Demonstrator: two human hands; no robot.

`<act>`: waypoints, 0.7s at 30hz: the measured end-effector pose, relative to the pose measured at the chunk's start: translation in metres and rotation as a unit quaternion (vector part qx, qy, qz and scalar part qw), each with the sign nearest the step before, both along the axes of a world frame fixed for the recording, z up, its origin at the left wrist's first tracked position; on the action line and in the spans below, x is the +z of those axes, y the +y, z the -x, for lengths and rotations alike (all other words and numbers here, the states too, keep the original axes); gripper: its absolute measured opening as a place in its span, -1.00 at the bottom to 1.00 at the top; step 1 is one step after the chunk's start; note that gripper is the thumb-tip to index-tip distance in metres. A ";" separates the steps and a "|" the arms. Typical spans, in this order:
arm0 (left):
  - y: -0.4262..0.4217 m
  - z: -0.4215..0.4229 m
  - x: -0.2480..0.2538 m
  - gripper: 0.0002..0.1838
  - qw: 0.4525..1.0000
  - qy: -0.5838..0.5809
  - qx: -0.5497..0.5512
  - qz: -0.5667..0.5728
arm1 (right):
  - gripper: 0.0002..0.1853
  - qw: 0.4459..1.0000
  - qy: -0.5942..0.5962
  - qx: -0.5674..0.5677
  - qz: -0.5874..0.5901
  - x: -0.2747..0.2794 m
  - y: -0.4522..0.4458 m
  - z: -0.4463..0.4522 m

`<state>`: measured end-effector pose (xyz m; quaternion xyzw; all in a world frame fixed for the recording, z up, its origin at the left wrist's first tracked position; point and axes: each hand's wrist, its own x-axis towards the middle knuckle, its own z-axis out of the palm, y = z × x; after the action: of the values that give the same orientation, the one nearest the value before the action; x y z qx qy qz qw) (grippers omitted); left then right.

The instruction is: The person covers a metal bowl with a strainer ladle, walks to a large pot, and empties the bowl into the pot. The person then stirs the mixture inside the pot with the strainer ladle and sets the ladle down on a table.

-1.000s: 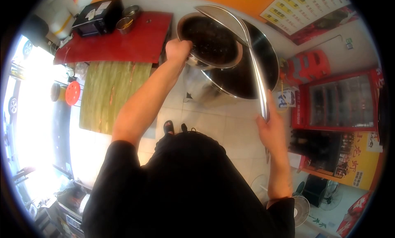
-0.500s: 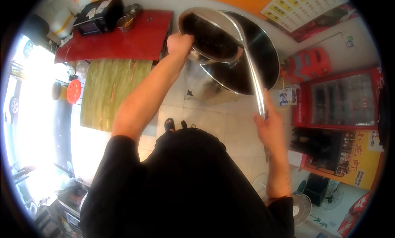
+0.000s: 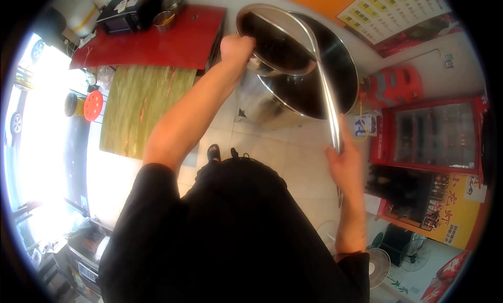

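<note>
My left hand is closed on the near-left rim of a round metal pot with dark contents. This pot is held over the left side of a much larger, wide metal stockpot, which also shows a dark inside. In my right hand is the long shiny handle of a metal ladle, fingers wrapped round its lower part. The handle runs up to the right edge of the smaller pot, where the ladle's broad head lies across the opening. The exact shape of that head is unclear.
On the left, a red table holds a black microwave and metal bowls. A greenish wooden board stands before it. A red-framed glass cooler and red stacked stools are on the right; a fan sits lower right.
The view has shifted slightly. My left hand and the smaller pot appear a little further right and higher. Both hands keep the same grips.
</note>
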<state>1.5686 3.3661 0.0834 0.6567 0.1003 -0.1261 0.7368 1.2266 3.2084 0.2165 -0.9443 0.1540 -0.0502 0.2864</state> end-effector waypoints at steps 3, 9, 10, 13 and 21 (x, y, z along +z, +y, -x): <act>-0.002 0.002 0.001 -0.98 0.999 0.008 0.005 0.032 | -0.13 0.998 -0.036 -0.030 -0.038 0.001 0.004 -0.001; 0.000 0.007 0.008 -0.99 1.000 0.007 0.007 0.024 | -0.13 0.996 0.054 -0.063 -0.041 0.012 0.015 -0.002; -0.002 0.004 0.006 -0.99 1.000 0.006 0.006 0.025 | -0.13 0.996 0.053 -0.064 -0.041 0.011 0.013 -0.004; -0.003 0.007 0.006 -0.98 1.000 0.002 -0.008 0.024 | -0.13 0.994 -0.035 -0.058 -0.082 0.004 0.017 -0.002; -0.004 0.005 0.007 -0.98 0.999 0.023 0.001 0.027 | -0.16 0.989 0.013 -0.092 -0.117 0.012 0.029 0.002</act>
<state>1.5633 3.3624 0.0902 0.6335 0.1144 -0.1436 0.7517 1.2248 3.2373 0.2280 -0.8866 0.2485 -0.0458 0.3874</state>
